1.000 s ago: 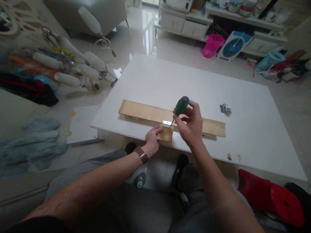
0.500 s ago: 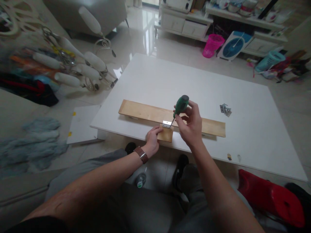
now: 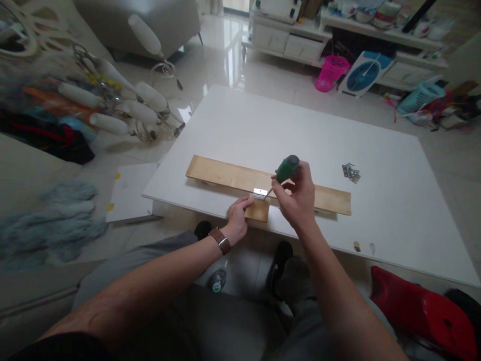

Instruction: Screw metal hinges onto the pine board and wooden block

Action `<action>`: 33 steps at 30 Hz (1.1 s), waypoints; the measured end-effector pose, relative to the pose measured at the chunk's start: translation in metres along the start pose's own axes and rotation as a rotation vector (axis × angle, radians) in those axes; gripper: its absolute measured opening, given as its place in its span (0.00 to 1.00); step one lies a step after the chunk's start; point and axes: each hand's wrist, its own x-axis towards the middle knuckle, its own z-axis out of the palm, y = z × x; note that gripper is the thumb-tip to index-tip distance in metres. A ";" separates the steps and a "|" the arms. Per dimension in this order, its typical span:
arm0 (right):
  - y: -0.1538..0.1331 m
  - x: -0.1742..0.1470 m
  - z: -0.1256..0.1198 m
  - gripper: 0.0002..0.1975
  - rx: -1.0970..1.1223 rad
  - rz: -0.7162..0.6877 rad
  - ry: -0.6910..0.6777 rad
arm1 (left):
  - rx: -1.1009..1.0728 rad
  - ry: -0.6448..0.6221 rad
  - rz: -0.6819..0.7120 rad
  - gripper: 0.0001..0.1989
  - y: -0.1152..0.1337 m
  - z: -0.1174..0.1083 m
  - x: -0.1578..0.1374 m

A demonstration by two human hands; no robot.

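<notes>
Grey cloth trousers (image 3: pixel 150 250) come nearest, well on the near side of the long plank (image 3: pixel 225 174), with a clear bottle (image 3: pixel 218 281) on the floor by 2 dark shoes (image 3: pixel 280 259). On that same side of the plank, 2 pieces (image 3: pixel 356 246) too small to name lie off its right end, and a brown watch strap (image 3: pixel 220 240) circles the wrist of the left hand (image 3: pixel 238 219). This hand has its grip closed on the left side of a small wooden block (image 3: pixel 258 211), which sits just in front of the plank's middle. A silver hinge (image 3: pixel 260 193) lies at the block's far edge, beside the plank; whether it is fastened cannot be told. Over the plank, the right hand (image 3: pixel 299 200) has its grip wrapped narrowly round a green-handled screwdriver (image 3: pixel 287 169), tilted, its shaft slanting down to the hinge's right side. Beyond the plank's right end, a loose pile of metal hinges and screws (image 3: pixel 353 174) rests on the white worktop (image 3: pixel 300 125). Far past the plank stand a pink basket (image 3: pixel 331 73), a blue-and-white fan (image 3: pixel 363 75) and a white cabinet (image 3: pixel 285 42)
</notes>
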 end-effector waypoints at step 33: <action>0.001 0.000 -0.003 0.25 -0.001 0.056 -0.084 | 0.020 0.031 -0.004 0.16 0.000 -0.001 0.001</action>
